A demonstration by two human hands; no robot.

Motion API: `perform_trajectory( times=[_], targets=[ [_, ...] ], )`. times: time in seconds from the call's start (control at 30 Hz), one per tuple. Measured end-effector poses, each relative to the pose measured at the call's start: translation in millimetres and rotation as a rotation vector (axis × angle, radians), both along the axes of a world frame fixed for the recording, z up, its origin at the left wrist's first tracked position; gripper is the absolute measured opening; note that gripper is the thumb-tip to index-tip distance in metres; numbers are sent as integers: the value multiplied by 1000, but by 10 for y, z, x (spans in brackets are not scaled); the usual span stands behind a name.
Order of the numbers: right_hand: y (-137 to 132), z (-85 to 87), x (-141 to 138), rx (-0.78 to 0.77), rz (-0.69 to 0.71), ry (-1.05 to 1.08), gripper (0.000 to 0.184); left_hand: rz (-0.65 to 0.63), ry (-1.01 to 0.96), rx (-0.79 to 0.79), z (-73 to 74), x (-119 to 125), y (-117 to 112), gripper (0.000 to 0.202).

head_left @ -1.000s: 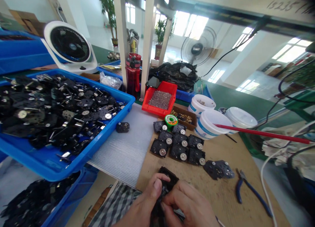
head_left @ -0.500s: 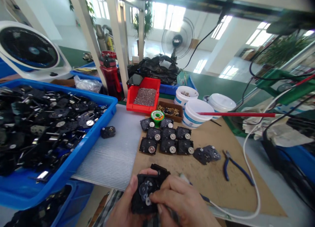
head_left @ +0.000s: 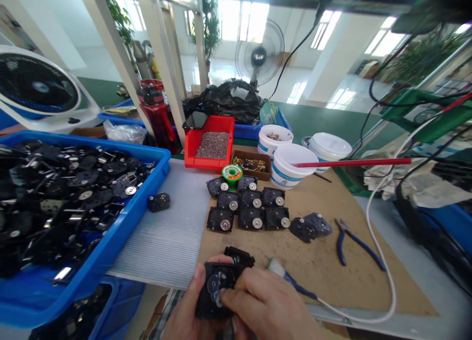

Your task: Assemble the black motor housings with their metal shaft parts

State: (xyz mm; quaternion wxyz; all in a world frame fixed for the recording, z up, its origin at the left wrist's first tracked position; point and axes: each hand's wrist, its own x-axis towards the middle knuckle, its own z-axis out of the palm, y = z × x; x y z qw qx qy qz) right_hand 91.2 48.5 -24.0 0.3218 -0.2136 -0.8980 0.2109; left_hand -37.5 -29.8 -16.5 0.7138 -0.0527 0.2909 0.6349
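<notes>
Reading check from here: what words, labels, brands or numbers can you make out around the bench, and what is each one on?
Nothing in this view can be read.
White bucket: blue printed band, too small and blurred to read.
Green-and-white reel: label too small to read.
Red bottle: any marking too blurred to read.
</notes>
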Motion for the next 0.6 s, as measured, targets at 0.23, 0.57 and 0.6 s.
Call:
perform_trajectory(
  times=[0.23,0.57,0.6],
  targets=[
    [136,176,116,-233,108,-5,36,7,93,14,1,-7,-19,40],
    [202,253,31,-281,133,-116,19,-2,216,55,-1,-70,-38,40],
    [208,251,24,-282,125,-131,19,3,209,62,1,-81,-33,40]
  ],
)
